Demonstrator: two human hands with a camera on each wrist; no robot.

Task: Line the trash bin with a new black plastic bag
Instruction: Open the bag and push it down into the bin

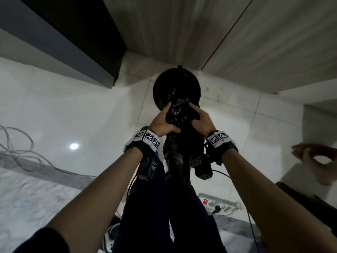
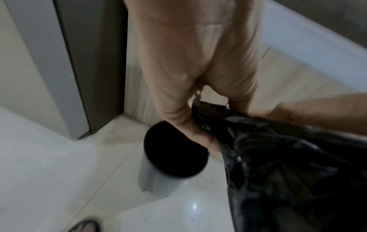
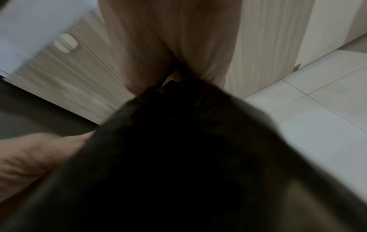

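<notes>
Left hand and right hand each pinch the bunched top of the black plastic bag, thumbs against fingers. The bag is crumpled, glossy, unopened, hanging above the round trash bin on the tiled floor.

Black bag, grey bin with black inside, white floor tiles.

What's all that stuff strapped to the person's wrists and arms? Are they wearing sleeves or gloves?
No gloves: both hands are bare. The forearms are bare too; a dark sleeve edge shows only near the left elbow. Each wrist carries a black strap with white blocks printed in black square-patterned markers, on the left wrist band and the right wrist band. A black camera box hangs beneath each, with thin black cables trailing off.
</notes>
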